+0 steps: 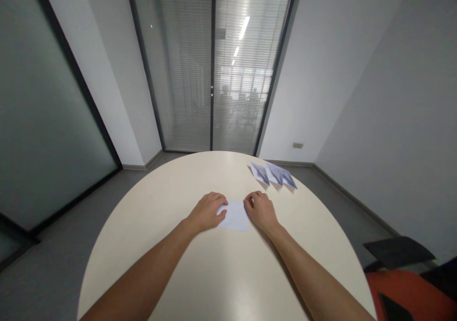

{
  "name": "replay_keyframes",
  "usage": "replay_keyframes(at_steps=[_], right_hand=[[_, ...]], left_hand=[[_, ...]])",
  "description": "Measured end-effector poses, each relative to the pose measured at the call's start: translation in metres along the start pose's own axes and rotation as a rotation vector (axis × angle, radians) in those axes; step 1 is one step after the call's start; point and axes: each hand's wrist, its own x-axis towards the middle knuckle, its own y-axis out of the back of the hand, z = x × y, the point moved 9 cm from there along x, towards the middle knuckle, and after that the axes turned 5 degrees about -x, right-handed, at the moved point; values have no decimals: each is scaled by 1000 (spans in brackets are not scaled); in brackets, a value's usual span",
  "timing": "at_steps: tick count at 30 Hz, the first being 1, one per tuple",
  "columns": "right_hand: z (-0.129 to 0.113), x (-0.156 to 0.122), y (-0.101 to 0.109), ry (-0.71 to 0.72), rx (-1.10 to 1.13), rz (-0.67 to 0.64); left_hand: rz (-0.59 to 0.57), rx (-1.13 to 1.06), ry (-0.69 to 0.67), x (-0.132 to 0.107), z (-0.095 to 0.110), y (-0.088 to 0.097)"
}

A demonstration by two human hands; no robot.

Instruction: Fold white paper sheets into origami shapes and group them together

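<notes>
A small white sheet of paper [234, 217] lies flat on the round table in front of me. My left hand [210, 210] rests over its left edge, thumb and fingers apart, with paper showing in the gap between them. At the sheet's upper right edge is my right hand [260, 210], its thumb and curled fingers pinched together at the paper. Exactly how the right fingertips grip the edge is too small to make out. Beyond my right hand, several folded paper pieces [274, 173] with bluish-shaded faces stand in a row.
The cream round table [153, 245] has its far rim near a glass partition with blinds [235, 97]. A red and black chair [400, 283] stands at the lower right. White walls rise on both sides, with a socket plate [297, 145] low on the right.
</notes>
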Motion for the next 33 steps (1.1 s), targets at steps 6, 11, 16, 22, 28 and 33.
replay_keyframes(at_steps=[6,11,16,22,28,33], right_hand=[[-1,0,-2,-3,54,-16],[0,0,-3,-9,78,-16],[2,1,-1,-26,122,-2],[7,1,-9,-56,337,-33],[7,5,-18,7,732,-23],[-3,6,-18,48,907,-58]], left_hand=[[-9,-11,-27,-1,0,-3],[-17,-18,-18,-2,-1,-4],[-7,-36,-22,-3,0,-2],[-7,-39,-9,-3,-4,-4],[43,-58,3,-4,-8,-1],[89,-96,35,-1,-8,7]])
